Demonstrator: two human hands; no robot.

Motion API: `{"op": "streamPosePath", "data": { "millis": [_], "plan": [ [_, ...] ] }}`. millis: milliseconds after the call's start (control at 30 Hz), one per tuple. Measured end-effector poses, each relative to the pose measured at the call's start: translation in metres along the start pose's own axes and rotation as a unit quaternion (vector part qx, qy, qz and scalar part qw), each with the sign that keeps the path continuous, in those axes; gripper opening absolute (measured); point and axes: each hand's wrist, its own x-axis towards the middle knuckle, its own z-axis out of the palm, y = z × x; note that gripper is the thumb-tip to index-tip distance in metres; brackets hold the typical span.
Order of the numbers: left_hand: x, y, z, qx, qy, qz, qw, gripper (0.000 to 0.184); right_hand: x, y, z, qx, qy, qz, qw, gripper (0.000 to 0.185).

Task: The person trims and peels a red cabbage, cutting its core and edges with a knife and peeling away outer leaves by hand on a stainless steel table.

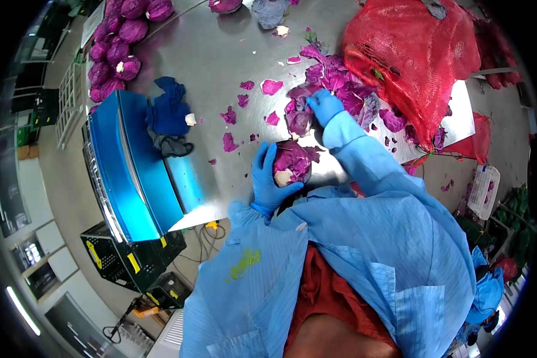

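Note:
My left hand [268, 182], in a blue glove, curls round the side of a purple cabbage [293, 162] near the table's front edge. The pale cut stem of this cabbage faces me. Farther forward, my gloved right hand [325, 107] has its fingers closed on a loose purple cabbage leaf [298, 116], beside a heap of torn leaves [349, 89]. Part of that leaf's edge is hidden by the fingers. Small leaf scraps [272, 87] lie scattered on the metal table [215, 65] to the left.
Whole purple cabbages [132, 31] are piled at the far left. A blue box-like unit [131, 167] and a dark blue cloth [169, 107] stand left of me. At the right sits a large red mesh sack [409, 53]. Black crates [131, 253] are below the table's left side.

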Motion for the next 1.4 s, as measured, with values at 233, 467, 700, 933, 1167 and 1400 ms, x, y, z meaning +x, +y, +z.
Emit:
{"op": "streamPosePath", "data": {
  "millis": [233, 467, 700, 933, 1167, 1400],
  "plan": [
    [-0.005, 0.009, 0.009, -0.008, 0.037, -0.045, 0.998, 0.111, -0.080, -0.036, -0.018, 0.226, -0.247, -0.069, 0.940, 0.070],
    [-0.011, 0.007, 0.014, -0.188, 0.090, -0.223, 0.952, 0.095, -0.110, -0.028, 0.019, 0.009, -0.070, -0.246, 0.967, 0.054],
    [-0.003, 0.000, 0.024, -0.163, 0.116, -0.310, 0.929, 0.085, -0.093, -0.022, 0.028, 0.023, -0.083, -0.166, 0.982, 0.039],
    [-0.010, -0.003, 0.019, -0.287, 0.142, -0.283, 0.904, 0.091, -0.081, -0.021, -0.016, 0.155, -0.096, -0.034, 0.983, 0.064],
    [-0.023, -0.016, 0.037, -0.242, 0.116, -0.231, 0.935, 0.089, -0.091, -0.070, -0.011, 0.030, -0.193, -0.157, 0.968, 0.044],
    [-0.024, -0.003, 0.036, -0.095, 0.101, -0.173, 0.975, 0.096, -0.086, -0.072, 0.004, -0.055, -0.127, -0.192, 0.972, 0.027]
  ]
}}
